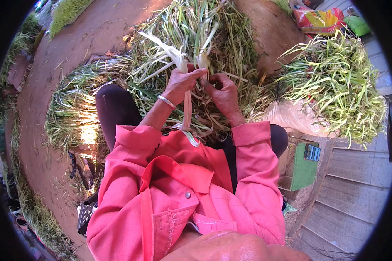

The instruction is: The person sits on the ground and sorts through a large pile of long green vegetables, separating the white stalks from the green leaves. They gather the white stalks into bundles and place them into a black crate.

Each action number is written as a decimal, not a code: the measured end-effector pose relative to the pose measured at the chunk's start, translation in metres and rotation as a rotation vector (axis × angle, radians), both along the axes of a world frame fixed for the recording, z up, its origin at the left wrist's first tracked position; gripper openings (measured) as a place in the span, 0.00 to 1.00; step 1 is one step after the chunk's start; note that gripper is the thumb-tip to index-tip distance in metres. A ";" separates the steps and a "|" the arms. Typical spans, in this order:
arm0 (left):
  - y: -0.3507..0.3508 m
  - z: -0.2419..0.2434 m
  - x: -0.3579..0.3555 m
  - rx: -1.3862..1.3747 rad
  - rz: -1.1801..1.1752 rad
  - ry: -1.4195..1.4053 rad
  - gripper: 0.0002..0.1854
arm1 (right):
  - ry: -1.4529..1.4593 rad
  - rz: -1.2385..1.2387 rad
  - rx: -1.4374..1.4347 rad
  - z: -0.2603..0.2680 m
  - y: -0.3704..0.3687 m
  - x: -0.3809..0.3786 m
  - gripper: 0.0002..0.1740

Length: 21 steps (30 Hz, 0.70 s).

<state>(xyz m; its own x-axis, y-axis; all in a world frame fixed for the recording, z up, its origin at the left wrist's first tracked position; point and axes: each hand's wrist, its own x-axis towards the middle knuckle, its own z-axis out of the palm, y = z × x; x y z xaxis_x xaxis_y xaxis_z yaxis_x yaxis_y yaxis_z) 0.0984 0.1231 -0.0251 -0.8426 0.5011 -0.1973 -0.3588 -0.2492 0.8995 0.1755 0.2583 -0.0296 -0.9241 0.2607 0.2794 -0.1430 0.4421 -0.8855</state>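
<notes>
My left hand [179, 83], with a pale bracelet at its wrist, grips a bundle of whitish, long-leaved stalks [178, 55]. Their pale lower ends hang below the palm toward my lap. By the left thumb stands another stalk [202, 62], white at the base and green above. My right hand [224, 93] has its thumb and fingertips bent together at the lower end of that stalk; the exact contact is partly hidden by the fingers. Beneath both hands spreads a large heap of green and withered leafy stalks [238, 39] between my knees.
More piled stalks [72, 98] lie by my left knee. At the right, a leafy pile [336, 81] rests near translucent plastic sheeting [289, 114]. A phone [312, 152] lies on a green surface [302, 173]. A red-and-yellow bag [320, 21] stands beyond; a black crate [84, 217] sits beside me.
</notes>
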 end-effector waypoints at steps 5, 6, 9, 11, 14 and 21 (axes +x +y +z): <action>-0.004 0.000 -0.002 0.119 0.003 -0.150 0.11 | -0.019 -0.016 -0.552 0.008 -0.009 0.002 0.03; -0.003 0.000 -0.002 0.148 -0.022 -0.174 0.10 | -0.020 -0.020 -0.605 0.010 -0.010 0.002 0.04; -0.003 0.001 -0.002 0.204 -0.024 -0.222 0.08 | -0.014 -0.046 -0.749 0.014 -0.015 0.003 0.04; -0.004 0.003 -0.004 0.274 -0.007 -0.252 0.06 | 0.036 -0.043 -0.827 0.010 -0.014 0.005 0.04; -0.011 0.008 -0.010 0.449 0.042 -0.292 0.05 | 0.129 -0.164 -0.842 -0.001 0.008 0.008 0.05; -0.019 0.014 -0.011 0.431 0.076 -0.337 0.06 | -0.106 -0.592 -0.370 0.002 0.075 0.017 0.08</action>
